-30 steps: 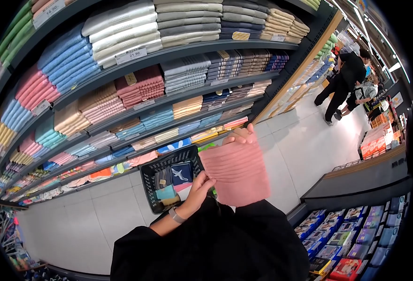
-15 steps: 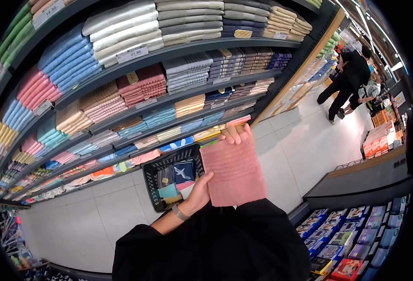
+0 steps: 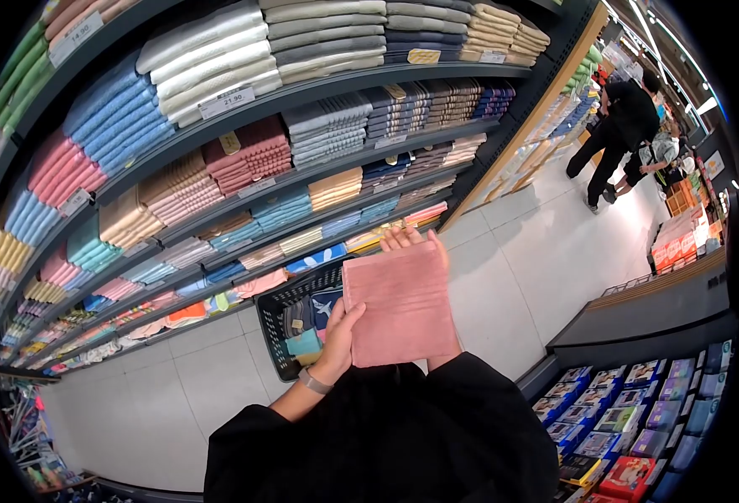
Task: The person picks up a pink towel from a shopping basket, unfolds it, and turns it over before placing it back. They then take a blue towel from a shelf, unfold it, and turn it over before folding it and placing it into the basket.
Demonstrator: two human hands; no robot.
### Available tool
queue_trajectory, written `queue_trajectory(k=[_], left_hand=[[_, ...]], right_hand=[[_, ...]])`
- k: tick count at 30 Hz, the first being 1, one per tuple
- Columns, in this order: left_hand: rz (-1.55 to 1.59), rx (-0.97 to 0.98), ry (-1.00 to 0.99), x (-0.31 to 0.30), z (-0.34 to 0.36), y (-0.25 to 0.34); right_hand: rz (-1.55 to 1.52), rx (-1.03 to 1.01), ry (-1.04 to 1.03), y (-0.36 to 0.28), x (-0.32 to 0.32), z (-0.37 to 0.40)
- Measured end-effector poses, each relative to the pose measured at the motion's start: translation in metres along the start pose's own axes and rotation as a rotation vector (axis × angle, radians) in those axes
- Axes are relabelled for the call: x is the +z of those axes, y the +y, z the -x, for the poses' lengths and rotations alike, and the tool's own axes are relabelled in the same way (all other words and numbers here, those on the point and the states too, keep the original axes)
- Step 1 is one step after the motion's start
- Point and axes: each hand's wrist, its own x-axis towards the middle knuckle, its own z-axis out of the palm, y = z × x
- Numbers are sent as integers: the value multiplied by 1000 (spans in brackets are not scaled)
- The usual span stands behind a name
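A folded pink towel [image 3: 401, 306] lies spread toward me over my two hands. My left hand [image 3: 334, 339] grips its left edge, thumb on top and the other fingers hidden beneath. Under the towel my right hand [image 3: 405, 238] holds it from below; its fingers stretch out past the far edge and its thumb shows at the far right corner. The palm is covered. Just left of the towel, on the floor, stands a black basket [image 3: 266, 335] with folded textiles inside: a grey one [image 3: 300, 317], a teal one [image 3: 304, 343] and a navy one, partly hidden.
Shelves [image 3: 319, 80] stacked with folded towels run along the left and front. A rack of boxed goods [image 3: 613, 419] stands at the lower right. A person in black [image 3: 625, 121] stands in the tiled aisle [image 3: 512, 268], with another person partly hidden beside them.
The towel and both hands have shifted slightly left, covering more of the basket. My right fingers, folded over the towel's far edge before, now extend beyond it.
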Motion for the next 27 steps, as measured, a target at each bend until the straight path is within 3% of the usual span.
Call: queue_trajectory(k=[1,5,8,10,22,25,27], left_hand=[[-2,0,0,-5,-2,-2],[-82,76,23,-18,-5,0],[-68,71,32,-26,-8,6],[-56,56,31,-33,-10,9],[-18,-35,59,-54,-20,3],[-123,-40,170,-58,-26,-13],[-105,-159,150,-61,-24,-23]], right_hand=[[33,42,141,0,-2,4],[131,129,139,3,-10,26],[216,235,232,-1,-10,45],[281,254,411,-1,-26,54],[257,326,450,13,-30,59],[259,341,489,15,-29,59],[237,306,523,16,-36,58]])
